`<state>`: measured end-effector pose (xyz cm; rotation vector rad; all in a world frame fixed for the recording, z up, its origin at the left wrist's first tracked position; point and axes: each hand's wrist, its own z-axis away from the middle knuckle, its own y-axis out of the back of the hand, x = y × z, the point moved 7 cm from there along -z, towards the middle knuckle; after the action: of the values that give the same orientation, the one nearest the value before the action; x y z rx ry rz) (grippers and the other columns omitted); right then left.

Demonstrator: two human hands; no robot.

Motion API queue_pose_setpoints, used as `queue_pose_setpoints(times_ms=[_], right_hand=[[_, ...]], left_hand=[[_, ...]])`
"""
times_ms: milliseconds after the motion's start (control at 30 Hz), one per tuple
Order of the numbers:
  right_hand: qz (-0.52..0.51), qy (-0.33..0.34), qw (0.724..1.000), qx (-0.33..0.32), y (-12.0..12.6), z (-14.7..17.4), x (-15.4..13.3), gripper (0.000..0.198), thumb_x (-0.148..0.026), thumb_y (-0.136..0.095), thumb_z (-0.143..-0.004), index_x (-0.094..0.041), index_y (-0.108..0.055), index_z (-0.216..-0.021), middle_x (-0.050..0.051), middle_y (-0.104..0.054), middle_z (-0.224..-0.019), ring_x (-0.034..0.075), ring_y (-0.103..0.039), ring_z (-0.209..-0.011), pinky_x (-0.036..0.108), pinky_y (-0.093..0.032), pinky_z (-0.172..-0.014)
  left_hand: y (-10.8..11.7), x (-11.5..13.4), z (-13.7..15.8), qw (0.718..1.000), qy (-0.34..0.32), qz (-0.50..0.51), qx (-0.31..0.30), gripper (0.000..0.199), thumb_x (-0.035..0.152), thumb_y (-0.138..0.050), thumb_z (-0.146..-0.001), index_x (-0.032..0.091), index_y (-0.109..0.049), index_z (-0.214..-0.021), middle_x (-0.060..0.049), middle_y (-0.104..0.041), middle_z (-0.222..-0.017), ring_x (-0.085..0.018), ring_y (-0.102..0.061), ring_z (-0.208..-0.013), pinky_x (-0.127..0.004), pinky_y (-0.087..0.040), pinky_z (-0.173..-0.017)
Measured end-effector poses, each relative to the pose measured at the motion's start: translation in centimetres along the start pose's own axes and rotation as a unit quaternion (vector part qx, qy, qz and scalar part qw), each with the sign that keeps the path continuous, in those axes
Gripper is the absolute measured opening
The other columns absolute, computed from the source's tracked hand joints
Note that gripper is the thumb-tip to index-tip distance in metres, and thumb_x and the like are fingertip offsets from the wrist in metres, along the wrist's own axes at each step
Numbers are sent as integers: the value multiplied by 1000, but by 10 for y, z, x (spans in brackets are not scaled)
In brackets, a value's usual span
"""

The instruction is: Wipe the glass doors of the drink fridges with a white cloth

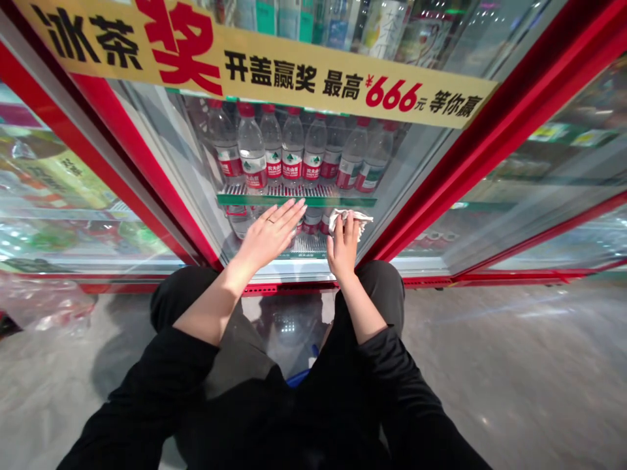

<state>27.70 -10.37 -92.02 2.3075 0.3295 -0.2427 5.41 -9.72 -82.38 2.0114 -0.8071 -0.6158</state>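
My left hand [273, 234] lies flat with fingers stretched out against the glass door [191, 170] of a drinks fridge; a ring shows on one finger. To its right, my right hand [345, 245] presses a crumpled white cloth [360, 220] to the same glass, its fingers over the cloth's left part. Behind the pane, water bottles [292, 150] with red caps and red-and-white labels stand in a row on a green-edged shelf [255, 198]. More bottles on the shelf below are partly hidden by my hands.
A yellow banner [289, 72] with black and red lettering crosses the door above. Red frames [490, 143] border the neighbouring fridge doors. A clear plastic bag [46, 303] lies on the grey floor [514, 365] at the left. My knees are close to the fridge base.
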Motion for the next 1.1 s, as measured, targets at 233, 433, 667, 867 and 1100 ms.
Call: queue_pose_setpoints(times_ms=[233,433,667,867,1100], right_hand=[[-9,-67,993,98,1,0,12,76,-36,-26,-116,-26,4,-185,20,-13,-191,36,-10,-179,77,-34,-135],[-17,-3,1000,-4,2,-12,2,68,-38,-30,-115,-21,-32,-181,16,-30,-188,35,-20,-178,70,-29,-140],[-48,-46,996,-64,5,0,-12,67,-38,-27,-113,-22,-39,-177,16,-34,-187,29,-22,-177,65,-22,-143],[-74,-44,996,-24,9,-29,-35,68,-33,-28,-111,-14,-35,-176,19,-25,-189,30,-9,-179,68,-15,-143],[-38,49,995,-78,4,-8,-44,59,-30,-34,-113,-20,-53,-168,14,-47,-180,29,-34,-173,60,-29,-143]], left_hand=[[-9,0,4,1000,9,-13,6,76,27,-43,-117,24,-7,-184,-3,-24,-187,-19,-21,-176,-39,-20,-146],[-8,-9,12,999,38,-6,34,82,26,-43,-117,25,6,-182,-3,-19,-187,-20,-19,-176,-41,-18,-147],[-9,-2,17,999,34,13,34,81,27,-41,-117,27,8,-181,-3,-18,-188,-20,-19,-176,-42,-15,-147],[-11,-3,18,998,60,17,-9,79,25,-39,-117,26,5,-183,-3,-17,-188,-20,-18,-177,-42,-16,-147],[-5,-12,21,996,87,31,2,84,23,-43,-114,25,6,-183,-4,-16,-188,-24,-18,-177,-46,-14,-148]])
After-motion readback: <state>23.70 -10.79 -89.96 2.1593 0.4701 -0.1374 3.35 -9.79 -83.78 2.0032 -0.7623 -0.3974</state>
